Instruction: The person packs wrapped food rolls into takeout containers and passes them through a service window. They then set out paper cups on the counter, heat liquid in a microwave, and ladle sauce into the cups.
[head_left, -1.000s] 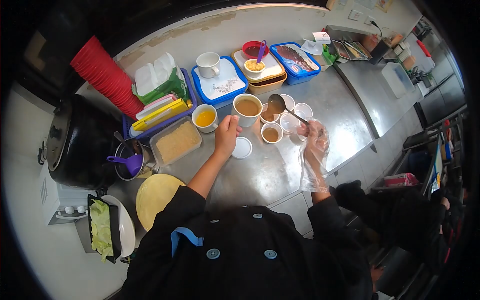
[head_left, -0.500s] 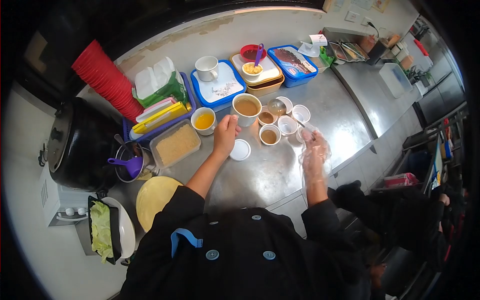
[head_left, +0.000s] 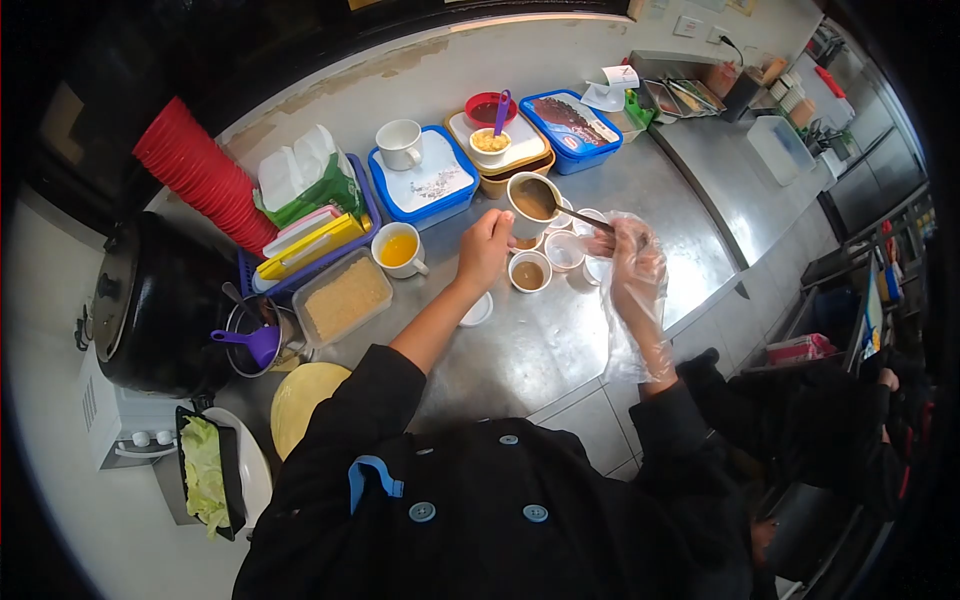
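My left hand (head_left: 485,250) is closed on a white mug (head_left: 519,222) of brown sauce, tilted a little above the small cups. In a clear plastic glove, my right hand (head_left: 632,262) grips a metal spoon (head_left: 590,217) whose bowl sits at the mug's mouth, over the sauce. Below are several small clear plastic cups. One cup (head_left: 529,271) in front contains brown sauce, and a second behind it is partly hidden by the mug. Another cup (head_left: 565,252) beside them shows no sauce. A round white lid (head_left: 477,311) lies near my left wrist.
A mug of yellow liquid (head_left: 399,247) and a tub of crumbs (head_left: 343,296) stand to the left. Lidded tubs (head_left: 424,185) line the back, one bearing a white mug (head_left: 400,144). Red stacked cups (head_left: 205,180) lean far left. Another person (head_left: 830,430) is at the right.
The mug has moved right, over the cups. My right hand has brought the spoon from above the cups back to the mug's mouth.
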